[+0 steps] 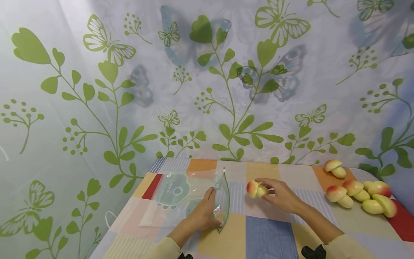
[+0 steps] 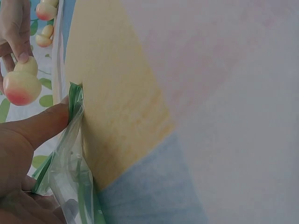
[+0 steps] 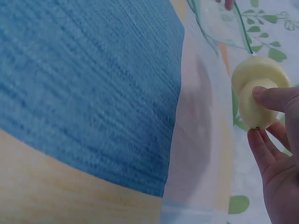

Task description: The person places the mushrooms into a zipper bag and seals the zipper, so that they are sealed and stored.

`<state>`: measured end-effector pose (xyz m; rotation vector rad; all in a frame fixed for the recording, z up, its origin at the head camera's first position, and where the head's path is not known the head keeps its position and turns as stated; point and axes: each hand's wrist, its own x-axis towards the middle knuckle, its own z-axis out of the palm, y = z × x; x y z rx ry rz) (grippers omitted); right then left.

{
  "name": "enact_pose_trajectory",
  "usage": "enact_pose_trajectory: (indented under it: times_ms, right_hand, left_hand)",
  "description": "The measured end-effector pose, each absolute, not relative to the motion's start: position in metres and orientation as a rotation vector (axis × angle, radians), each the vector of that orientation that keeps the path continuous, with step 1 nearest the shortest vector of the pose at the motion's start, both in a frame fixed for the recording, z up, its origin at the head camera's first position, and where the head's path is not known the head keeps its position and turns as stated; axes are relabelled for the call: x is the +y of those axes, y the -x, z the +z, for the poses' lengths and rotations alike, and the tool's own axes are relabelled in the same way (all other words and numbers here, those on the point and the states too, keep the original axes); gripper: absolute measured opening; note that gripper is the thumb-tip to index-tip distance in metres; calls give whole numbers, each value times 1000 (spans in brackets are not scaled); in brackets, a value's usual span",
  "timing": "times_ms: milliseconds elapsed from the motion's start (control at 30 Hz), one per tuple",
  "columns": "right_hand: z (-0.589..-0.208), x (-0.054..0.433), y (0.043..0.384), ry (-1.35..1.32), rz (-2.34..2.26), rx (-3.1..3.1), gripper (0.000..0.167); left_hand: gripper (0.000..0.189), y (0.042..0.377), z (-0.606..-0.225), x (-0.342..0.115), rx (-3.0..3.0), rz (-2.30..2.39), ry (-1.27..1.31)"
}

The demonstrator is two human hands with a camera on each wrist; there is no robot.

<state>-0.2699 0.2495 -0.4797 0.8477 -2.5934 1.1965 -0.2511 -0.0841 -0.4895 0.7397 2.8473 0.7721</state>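
A clear zip bag [image 1: 174,190] with a green zip edge and a pale cartoon print lies on the patchwork cloth, its mouth spread apart toward the right. My left hand [image 1: 203,214] holds the bag at its mouth; in the left wrist view the thumb presses the green zip edge [image 2: 75,100]. Just right of the mouth, my right hand [image 1: 281,196] pinches a toy mushroom [image 1: 257,189] with a red-and-yellow cap and pale stem. The right wrist view shows the thumb on the stem of this mushroom [image 3: 254,105] and fingertips at its base.
Several more toy mushrooms [image 1: 337,196] lie grouped at the table's right side, with one mushroom [image 1: 334,168] a little behind them. A curtain [image 1: 226,90] printed with leaves and butterflies hangs behind the table. A white cable [image 1: 110,217] shows at the left edge.
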Motion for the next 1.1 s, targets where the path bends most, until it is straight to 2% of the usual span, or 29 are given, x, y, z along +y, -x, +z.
enact_pose_trajectory:
  times_ms: [1100]
  right_hand:
    - [-482, 205, 291, -953, 1216, -2567, 59]
  left_hand:
    - [127, 250, -487, -83, 2865, 760, -767]
